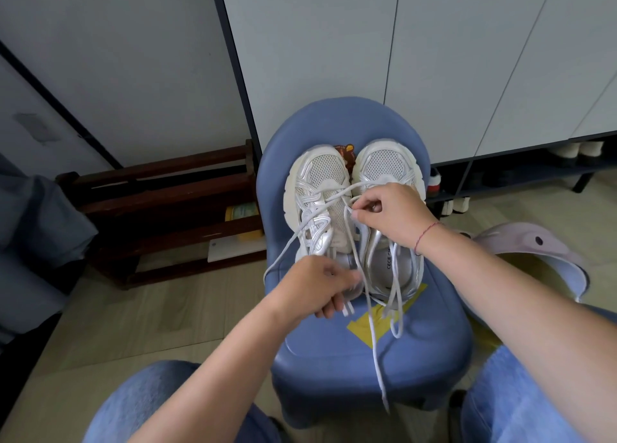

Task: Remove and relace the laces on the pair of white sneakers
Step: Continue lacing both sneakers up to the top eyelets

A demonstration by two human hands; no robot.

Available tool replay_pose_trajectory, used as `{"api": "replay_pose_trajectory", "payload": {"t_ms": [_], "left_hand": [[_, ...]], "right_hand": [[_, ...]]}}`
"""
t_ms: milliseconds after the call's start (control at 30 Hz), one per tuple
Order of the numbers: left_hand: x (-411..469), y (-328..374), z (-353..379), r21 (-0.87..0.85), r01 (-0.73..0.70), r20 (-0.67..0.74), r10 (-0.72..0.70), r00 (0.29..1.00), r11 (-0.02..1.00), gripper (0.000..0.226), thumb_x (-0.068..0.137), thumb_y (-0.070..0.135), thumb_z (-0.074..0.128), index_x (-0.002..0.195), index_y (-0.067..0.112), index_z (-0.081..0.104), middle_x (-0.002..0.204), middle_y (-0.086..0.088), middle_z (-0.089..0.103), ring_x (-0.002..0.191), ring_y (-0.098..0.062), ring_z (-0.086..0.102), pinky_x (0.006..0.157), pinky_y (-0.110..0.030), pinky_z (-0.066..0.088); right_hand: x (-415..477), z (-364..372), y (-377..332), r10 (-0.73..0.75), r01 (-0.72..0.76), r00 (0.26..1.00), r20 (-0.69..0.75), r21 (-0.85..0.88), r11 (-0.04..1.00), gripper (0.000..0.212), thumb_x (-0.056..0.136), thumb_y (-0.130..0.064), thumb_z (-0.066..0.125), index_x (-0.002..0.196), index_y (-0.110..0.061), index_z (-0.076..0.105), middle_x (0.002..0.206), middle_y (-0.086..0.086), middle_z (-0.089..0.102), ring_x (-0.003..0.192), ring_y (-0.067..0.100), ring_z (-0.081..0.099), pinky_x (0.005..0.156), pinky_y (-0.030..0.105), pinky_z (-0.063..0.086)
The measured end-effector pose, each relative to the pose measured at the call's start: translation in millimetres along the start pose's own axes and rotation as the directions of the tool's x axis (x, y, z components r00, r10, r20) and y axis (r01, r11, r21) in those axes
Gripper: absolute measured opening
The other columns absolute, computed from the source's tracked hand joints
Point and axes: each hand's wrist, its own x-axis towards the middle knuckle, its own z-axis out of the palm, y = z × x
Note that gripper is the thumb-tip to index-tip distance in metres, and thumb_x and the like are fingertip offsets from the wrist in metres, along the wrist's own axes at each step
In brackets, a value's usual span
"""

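- Two white sneakers sit side by side on the blue stool [334, 359], toes towards its back: left sneaker [320, 182] and right sneaker [387, 165].
- Above the stool's middle, the right hand [397, 217] pinches a lace [375, 349] between thumb and forefinger.
- The left hand [317, 289] is blurred; its grip seems curled round the left sneaker's heel.
- The lace trails over the stool's front edge.

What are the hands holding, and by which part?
The right hand pinches a white lace partway along, between the two sneakers. The left hand grips lace near its tips, which stick out below it.
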Motion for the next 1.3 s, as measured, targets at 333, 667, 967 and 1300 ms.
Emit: {"api": "replay_pose_trajectory", "payload": {"t_ms": [333, 667, 967, 1300], "left_hand": [[21.7, 15.9, 36.4, -0.591, 0.09, -0.083, -0.171, 0.982, 0.802, 0.019, 0.102, 0.022, 0.053, 0.095, 0.006, 0.06, 0.053, -0.002, 0.065, 0.038, -0.009, 0.055, 0.04, -0.017, 0.045], [17.6, 18.1, 44.6, -0.67, 0.04, -0.169, -0.205, 0.964, 0.742, 0.015, 0.095, 0.006, 0.062, 0.08, 0.003, 0.062, 0.058, -0.005, 0.064, 0.041, -0.011, 0.061, 0.043, -0.017, 0.049], [15.3, 22.9, 44.1, -0.726, -0.007, -0.188, -0.189, 0.964, 0.688, 0.009, 0.102, 0.012, 0.051, 0.104, 0.005, 0.056, 0.053, -0.004, 0.063, 0.038, -0.011, 0.057, 0.041, -0.018, 0.047], [21.7, 34.7, 51.7, -0.922, 0.063, -0.071, -0.325, 0.943, 0.383, 0.02, 0.101, 0.007, 0.051, 0.083, -0.001, 0.052, 0.06, -0.012, 0.058, 0.034, -0.011, 0.056, 0.037, -0.015, 0.046]], "right_hand": [[-2.2, 0.3, -1.7, -0.004, 0.004, 1.0, -0.012, 0.008, 1.0, 0.007, 0.082, -0.03, 0.07, 0.08, -0.024, 0.074, 0.062, -0.019, 0.056, 0.061, -0.001, 0.05, 0.083, 0.03, 0.044], [-3.5, 0.0, -0.8, -0.002, 0.002, 1.0, -0.006, 0.023, 1.0, 0.008, 0.082, -0.03, 0.071, 0.08, -0.023, 0.074, 0.065, -0.019, 0.059, 0.062, 0.001, 0.05, 0.082, 0.033, 0.046], [-2.3, 2.0, 0.2, 0.0, 0.0, 1.0, -0.007, 0.039, 0.999, 0.005, 0.08, -0.031, 0.071, 0.077, -0.027, 0.073, 0.071, -0.015, 0.065, 0.064, 0.001, 0.052, 0.086, 0.037, 0.046], [-4.0, 2.1, 1.7, 0.011, -0.011, 1.0, -0.008, 0.05, 0.999, 0.005, 0.08, -0.027, 0.072, 0.08, -0.023, 0.074, 0.062, -0.02, 0.056, 0.057, -0.003, 0.048, 0.064, 0.011, 0.033]]}}
